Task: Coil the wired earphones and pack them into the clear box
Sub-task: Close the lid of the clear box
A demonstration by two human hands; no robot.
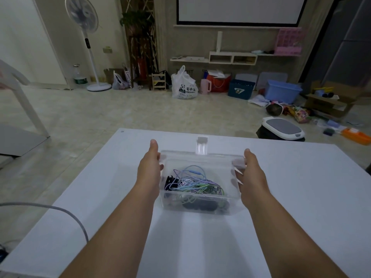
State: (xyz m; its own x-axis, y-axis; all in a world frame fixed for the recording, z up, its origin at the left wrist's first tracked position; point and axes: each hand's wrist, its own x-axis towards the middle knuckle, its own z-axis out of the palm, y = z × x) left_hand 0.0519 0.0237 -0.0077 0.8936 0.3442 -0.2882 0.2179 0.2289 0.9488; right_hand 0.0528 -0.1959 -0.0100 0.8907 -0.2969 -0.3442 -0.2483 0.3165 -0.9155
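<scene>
Since the clear box [180, 155] rests on the white table [301, 197] between your two hands, treat it as a light, stiff shell with slick walls. Your left hand [151, 167] clasps the box's left end and your right hand [251, 173] its right end. Each thumb lies along the top edge and the fingers press the side wall; the right fingers [239, 173] show through the plastic.

The wired earphones [194, 183] lie inside the box as a loose bundle of pastel cords, beside a dark item [170, 183] at the box's left inner side that is too unclear to name. A latch tab [201, 145] stands up at the box's far edge; whether a lid is seated cannot be told.

Soft and springy, the cords will likely try to rise above the box's rim, so press down on the whole bundle, not one strand. Hold the box by its two ends and squeeze gently, since thin plastic can flex or slip.
</scene>
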